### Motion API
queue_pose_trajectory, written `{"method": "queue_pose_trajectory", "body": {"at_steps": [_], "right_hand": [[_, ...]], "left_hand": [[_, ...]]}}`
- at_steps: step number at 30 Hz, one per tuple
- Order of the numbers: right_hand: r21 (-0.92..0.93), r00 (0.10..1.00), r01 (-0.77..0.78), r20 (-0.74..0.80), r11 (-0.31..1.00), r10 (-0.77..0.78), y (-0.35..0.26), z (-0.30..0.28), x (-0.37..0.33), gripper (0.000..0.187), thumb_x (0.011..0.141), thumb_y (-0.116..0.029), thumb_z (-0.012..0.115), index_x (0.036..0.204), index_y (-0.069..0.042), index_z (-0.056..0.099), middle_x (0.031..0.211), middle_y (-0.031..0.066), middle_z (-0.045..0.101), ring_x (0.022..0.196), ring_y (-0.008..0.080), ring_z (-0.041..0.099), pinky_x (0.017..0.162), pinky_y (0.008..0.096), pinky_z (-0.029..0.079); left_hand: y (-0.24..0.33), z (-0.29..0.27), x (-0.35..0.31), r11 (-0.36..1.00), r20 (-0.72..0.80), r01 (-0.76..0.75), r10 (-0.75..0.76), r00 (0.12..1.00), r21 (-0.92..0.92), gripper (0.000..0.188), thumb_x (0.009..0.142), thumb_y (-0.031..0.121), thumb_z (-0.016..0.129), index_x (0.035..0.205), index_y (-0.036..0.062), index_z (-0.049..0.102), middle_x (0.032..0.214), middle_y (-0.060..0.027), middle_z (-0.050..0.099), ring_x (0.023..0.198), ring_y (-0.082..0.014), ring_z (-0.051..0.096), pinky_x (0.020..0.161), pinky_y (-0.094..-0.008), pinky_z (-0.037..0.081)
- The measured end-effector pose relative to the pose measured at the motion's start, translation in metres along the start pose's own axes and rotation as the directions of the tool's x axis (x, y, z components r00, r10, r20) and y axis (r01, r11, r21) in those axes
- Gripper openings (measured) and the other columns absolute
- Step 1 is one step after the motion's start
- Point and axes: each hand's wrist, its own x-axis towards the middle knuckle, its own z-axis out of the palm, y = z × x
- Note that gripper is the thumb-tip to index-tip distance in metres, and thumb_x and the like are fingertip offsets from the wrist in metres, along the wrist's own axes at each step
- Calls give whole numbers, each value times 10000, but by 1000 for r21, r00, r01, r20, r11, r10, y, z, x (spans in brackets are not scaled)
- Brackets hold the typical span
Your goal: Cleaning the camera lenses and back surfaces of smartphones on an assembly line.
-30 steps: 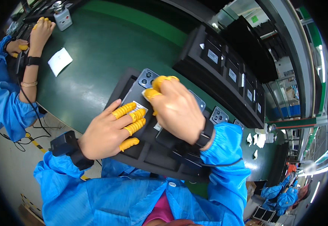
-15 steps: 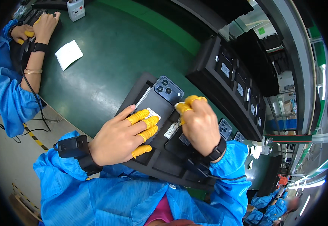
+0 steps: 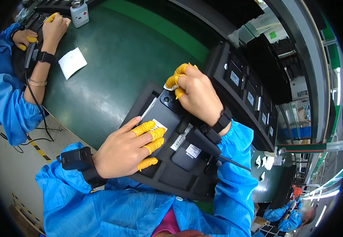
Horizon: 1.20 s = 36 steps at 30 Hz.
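Note:
A dark smartphone (image 3: 163,114) lies back up in a black foam tray (image 3: 172,170), a white label on its back. My left hand (image 3: 118,153) rests flat across its lower part, fingers spread in yellow finger cots and thumb along the left edge. At the phone's far end, my right hand (image 3: 199,94), also in yellow finger cots, pinches a small white wipe (image 3: 169,87) against the top left corner by the camera block. The hand hides part of the lenses. Another dark phone (image 3: 182,158) with a white label sits in the tray under my right forearm.
To the right stands a black tray (image 3: 214,65) of labelled dark devices. A white paper (image 3: 72,63) lies on the green table (image 3: 112,59), with a white bottle (image 3: 80,15) beyond it. At the far left a co-worker's hands (image 3: 53,33) are busy. A cable (image 3: 234,162) trails from my right wrist.
My right hand has moved left and away from me, carrying the wipe from the phone's right side to its top left corner. My left hand stays on the phone.

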Motion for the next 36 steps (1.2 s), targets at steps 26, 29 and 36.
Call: {"method": "queue_pose_trajectory", "body": {"at_steps": [26, 29, 36], "right_hand": [[110, 935, -355, 26, 928, 355, -44, -3, -81, 173, 649, 88, 622, 816, 69, 664, 861, 204, 586, 793, 367, 585, 728, 399, 497], [213, 951, -310, 57, 927, 304, -45, -9, -77, 215, 649, 90, 623, 854, 57, 679, 864, 194, 589, 785, 356, 585, 709, 388, 494], [12, 961, -235, -149, 972, 234, -53, -11, -57, 180, 622, 86, 612, 789, 40, 658, 860, 184, 579, 764, 345, 576, 700, 390, 488]], "left_hand": [[-1, 3, 1, 1000, -55, -14, 14, 998, -4, 491, 713, 298, 716, 1150, 96, 621, 1040, -60, 589, 1095, -258, 545, 1063, -481, 312], [0, 1, 2, 1000, -64, -12, 12, 998, -11, 486, 712, 293, 718, 1147, 99, 622, 1040, -58, 588, 1104, -257, 542, 1059, -478, 316], [-2, 2, 1, 1000, -76, -19, 18, 997, -5, 464, 730, 304, 706, 1138, 99, 625, 1051, -58, 592, 1108, -259, 542, 1060, -465, 312]]}}
